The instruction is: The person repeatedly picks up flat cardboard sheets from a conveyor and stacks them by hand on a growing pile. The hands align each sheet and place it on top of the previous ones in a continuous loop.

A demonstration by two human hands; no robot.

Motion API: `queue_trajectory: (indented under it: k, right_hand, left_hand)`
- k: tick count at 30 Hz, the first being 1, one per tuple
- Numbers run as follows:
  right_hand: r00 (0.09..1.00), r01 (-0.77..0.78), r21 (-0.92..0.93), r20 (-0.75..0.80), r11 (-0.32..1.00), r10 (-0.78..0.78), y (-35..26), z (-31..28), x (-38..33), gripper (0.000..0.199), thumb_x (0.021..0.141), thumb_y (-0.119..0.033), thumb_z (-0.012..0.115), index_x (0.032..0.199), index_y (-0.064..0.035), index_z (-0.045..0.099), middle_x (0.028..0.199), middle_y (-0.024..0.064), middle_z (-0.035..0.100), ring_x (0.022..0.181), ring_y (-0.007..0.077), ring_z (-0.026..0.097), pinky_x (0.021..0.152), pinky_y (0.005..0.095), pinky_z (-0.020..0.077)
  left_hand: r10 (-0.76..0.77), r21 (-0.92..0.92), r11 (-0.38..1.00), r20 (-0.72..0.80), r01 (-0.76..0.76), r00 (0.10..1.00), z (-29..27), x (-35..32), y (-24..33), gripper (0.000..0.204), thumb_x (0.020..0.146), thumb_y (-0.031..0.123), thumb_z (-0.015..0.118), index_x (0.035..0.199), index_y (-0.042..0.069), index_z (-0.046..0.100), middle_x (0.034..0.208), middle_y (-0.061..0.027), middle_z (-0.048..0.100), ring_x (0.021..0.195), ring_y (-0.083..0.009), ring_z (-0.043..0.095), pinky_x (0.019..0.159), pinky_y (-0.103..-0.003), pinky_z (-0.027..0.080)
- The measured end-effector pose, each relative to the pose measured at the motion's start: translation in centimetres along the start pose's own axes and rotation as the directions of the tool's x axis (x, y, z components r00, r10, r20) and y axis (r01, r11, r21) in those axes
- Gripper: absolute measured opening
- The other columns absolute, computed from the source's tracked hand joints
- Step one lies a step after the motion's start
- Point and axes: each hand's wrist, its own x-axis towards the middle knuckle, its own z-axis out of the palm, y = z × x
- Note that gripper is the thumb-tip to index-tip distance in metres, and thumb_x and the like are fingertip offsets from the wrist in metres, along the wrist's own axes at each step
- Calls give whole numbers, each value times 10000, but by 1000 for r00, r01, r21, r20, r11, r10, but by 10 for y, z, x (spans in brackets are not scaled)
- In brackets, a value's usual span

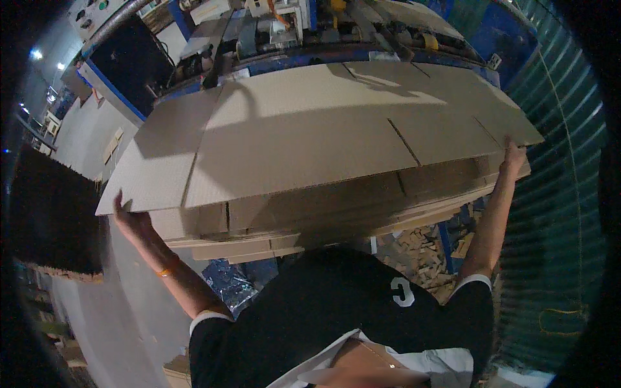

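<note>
Cardboard stack [310,142] spans btwn hands: left hand [129,220] & right hand [513,158] grip its opposite ends.

Both arms spread wide, raised forward from the shoulders. Left hand [129,220]: elbow bent, orange band at wrist, fingers up. Right hand [513,158]: arm nearly straight, fingers curled, apparently closed in a grip; palm side hidden.

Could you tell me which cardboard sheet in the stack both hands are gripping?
The top sheet: left hand and right hand grip its ends, and it overhangs the stack below.
</note>
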Motion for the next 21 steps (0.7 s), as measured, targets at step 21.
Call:
queue_trajectory:
  k: [21]
  right_hand:
    - [156, 772, 67, 944, 632, -290, -38, -10, -207, 347, 701, -7, 595, 1024, -128, 638, 1208, 98, 552, 1182, 287, 464, 1013, 467, 313]
  left_hand:
    - [-510, 186, 170, 857, -968, 75, 84, -168, -63, 614, 705, 25, 483, 1311, 101, 422, 1384, -122, 361, 1287, -348, 308, 1076, -450, 220]
